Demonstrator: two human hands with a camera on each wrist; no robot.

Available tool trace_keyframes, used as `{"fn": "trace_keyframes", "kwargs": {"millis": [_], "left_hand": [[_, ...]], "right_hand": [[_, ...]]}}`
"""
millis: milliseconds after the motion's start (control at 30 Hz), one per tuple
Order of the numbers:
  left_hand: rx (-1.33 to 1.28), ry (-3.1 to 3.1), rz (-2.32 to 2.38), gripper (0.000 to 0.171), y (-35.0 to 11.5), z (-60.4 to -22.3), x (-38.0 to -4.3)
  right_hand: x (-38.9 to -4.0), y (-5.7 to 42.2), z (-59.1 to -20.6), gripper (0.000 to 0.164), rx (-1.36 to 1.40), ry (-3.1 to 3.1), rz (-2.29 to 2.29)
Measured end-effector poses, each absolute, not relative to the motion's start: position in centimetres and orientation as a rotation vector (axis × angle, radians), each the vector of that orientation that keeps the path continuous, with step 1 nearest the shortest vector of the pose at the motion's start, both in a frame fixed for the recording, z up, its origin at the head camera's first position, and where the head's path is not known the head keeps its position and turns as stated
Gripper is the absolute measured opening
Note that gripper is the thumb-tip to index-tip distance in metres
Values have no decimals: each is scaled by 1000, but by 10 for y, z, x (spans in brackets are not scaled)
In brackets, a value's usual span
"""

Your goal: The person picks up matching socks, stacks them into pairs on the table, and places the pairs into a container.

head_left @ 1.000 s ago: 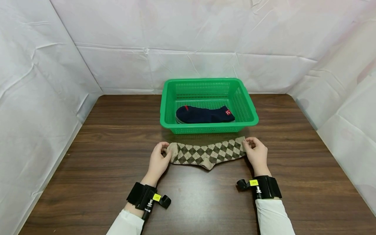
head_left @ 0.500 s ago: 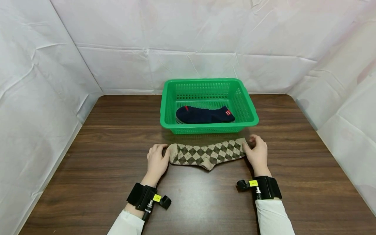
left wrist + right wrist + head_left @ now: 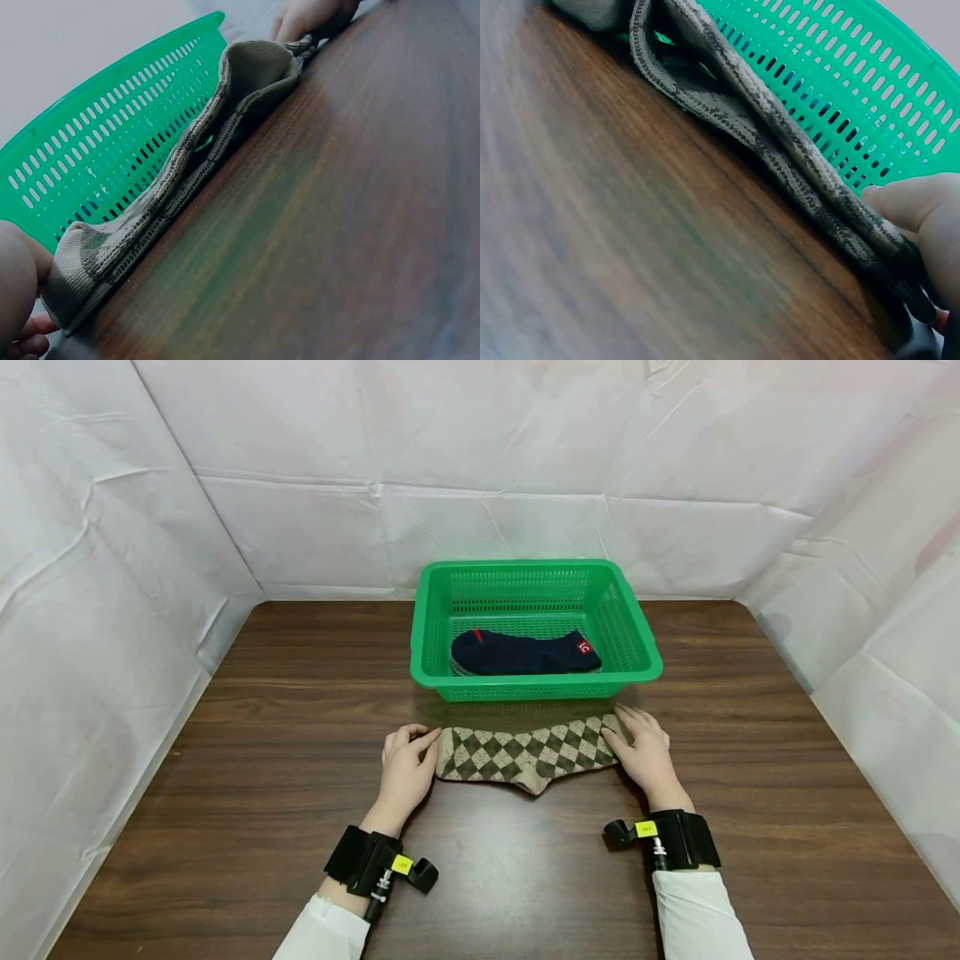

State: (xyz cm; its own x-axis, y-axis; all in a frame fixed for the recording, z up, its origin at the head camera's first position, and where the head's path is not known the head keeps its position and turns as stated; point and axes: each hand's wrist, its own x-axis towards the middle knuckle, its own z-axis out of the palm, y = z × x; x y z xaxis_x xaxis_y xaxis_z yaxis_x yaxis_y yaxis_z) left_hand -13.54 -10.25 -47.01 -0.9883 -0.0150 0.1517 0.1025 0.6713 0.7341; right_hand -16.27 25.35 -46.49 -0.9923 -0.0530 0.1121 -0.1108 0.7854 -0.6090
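Observation:
A tan sock [image 3: 517, 756] with a dark diamond pattern lies stretched sideways in front of the basket, its heel pointing toward the near edge. My left hand [image 3: 405, 768] pinches the toe end; in the left wrist view its thumb is above the toe [image 3: 71, 274], with curled fingertips [image 3: 34, 336] below. My right hand [image 3: 647, 752] rests over the cuff end, fingers fairly straight and thumb [image 3: 907, 199] on the knit. The wrist views show the sock's two layers slightly apart along the near side. The cuff opening is hidden under my right hand in the head view.
Just behind the sock stands a green perforated basket [image 3: 536, 690]. Inside it lies a navy sock [image 3: 525, 653] with a red tag, on something lighter. The brown wood table [image 3: 517, 877] is bounded by white sheets [image 3: 322, 539] at the back and sides.
Both hands loosened about half a second ago. Since then my right hand has shifted left over the cuff, and my left thumb has come back onto the toe. The sock stays in place.

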Motion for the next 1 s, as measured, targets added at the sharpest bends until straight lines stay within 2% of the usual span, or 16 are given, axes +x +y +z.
{"fn": "trace_keyframes", "kwargs": {"millis": [233, 367, 600, 1000], "left_hand": [[-68, -2779, -1128, 30, -102, -468, -135], [-37, -2789, -1130, 36, -102, -470, -136], [-48, -2822, -1076, 53, -103, -474, -135], [-91, -2795, -1036, 51, -101, -476, -136]], "right_hand": [[-163, 255, -465, 56, 200, -2963, 934], [-164, 254, -465, 57, 214, -2973, 897], [-162, 251, -465, 62, -28, -2891, 953], [-161, 247, -461, 71, -130, -2955, 916]]}}
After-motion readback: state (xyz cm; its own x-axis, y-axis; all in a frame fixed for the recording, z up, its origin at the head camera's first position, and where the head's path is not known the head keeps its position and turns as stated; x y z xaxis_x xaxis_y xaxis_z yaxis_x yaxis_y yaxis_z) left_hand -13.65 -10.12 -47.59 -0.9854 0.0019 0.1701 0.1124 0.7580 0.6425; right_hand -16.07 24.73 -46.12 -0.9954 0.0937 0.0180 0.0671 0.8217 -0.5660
